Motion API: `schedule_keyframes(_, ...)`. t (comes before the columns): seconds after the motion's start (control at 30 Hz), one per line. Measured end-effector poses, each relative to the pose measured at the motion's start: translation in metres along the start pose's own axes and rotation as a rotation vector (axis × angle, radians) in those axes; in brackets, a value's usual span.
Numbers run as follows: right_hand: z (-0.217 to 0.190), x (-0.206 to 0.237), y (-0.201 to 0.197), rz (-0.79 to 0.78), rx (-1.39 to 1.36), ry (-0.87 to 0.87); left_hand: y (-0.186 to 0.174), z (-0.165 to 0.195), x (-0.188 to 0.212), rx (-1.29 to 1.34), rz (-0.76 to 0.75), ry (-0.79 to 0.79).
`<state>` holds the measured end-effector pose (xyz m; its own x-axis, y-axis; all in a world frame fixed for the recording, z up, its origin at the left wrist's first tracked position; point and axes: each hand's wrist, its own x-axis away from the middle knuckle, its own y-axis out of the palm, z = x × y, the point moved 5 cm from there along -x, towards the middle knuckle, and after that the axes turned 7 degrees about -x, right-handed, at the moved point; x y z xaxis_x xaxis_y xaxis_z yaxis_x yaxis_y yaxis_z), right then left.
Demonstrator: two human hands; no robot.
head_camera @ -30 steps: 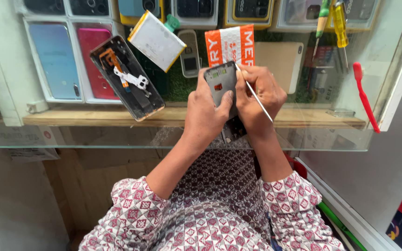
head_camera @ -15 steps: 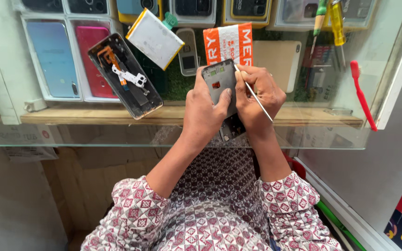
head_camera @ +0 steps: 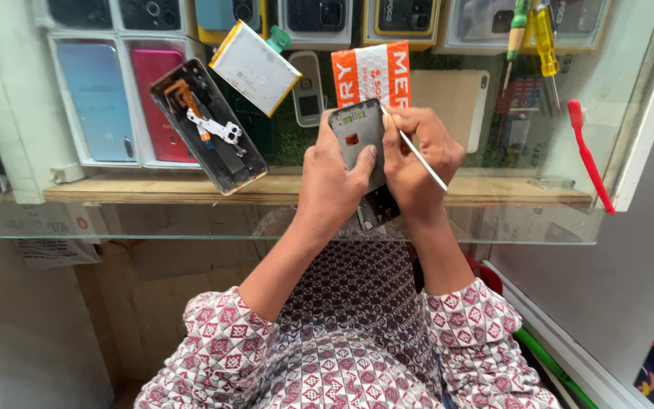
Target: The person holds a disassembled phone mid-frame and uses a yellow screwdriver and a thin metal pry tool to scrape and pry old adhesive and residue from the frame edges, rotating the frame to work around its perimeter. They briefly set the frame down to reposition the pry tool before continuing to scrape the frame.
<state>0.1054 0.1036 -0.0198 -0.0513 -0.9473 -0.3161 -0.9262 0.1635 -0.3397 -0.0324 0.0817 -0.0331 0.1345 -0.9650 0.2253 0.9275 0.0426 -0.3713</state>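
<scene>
While the left hand [head_camera: 334, 178] grips an opened phone body [head_camera: 361, 148] above the glass tabletop [head_camera: 115, 223], the right hand [head_camera: 418, 155] pinches a thin tool [head_camera: 418, 151] w/ tip at its upper edge. Left of both hands: stripped phone frame [head_camera: 210, 129], flat battery [head_camera: 255, 68].

This is a little phone repair shop. Under the clear glass counter top [head_camera: 153, 220], at twelve o'clock, rows of boxed phones [head_camera: 92, 98] sit on show, a blue one and a pink one among them. An opened black phone shell with its insides showing [head_camera: 207, 127] and a flat white battery pack [head_camera: 254, 67] lie on the glass at eleven o'clock. Green and yellow screwdrivers [head_camera: 533, 34] and a red plastic brush [head_camera: 589, 154] lie at two o'clock.
</scene>
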Motion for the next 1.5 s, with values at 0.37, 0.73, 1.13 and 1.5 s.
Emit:
schedule_keyframes(0.37, -0.011, -0.001, -0.011, -0.101, 0.058, -0.055, -0.014, -0.004, -0.004, 0.111, -0.133, -0.005)
schedule_keyframes(0.73, -0.015, 0.012, -0.025, -0.245, 0.049, -0.089, -0.014, -0.026, 0.002, 0.352, -0.427, -0.316)
schedule_keyframes(1.13, -0.016, 0.005, -0.029, -0.331, 0.026, -0.103, -0.013, -0.024, 0.007, 0.221, -0.336, -0.327)
schedule_keyframes(1.5, -0.013, 0.005, -0.029, -0.323, 0.039, -0.091, -0.01, -0.024, 0.007, 0.324, -0.386, -0.35)
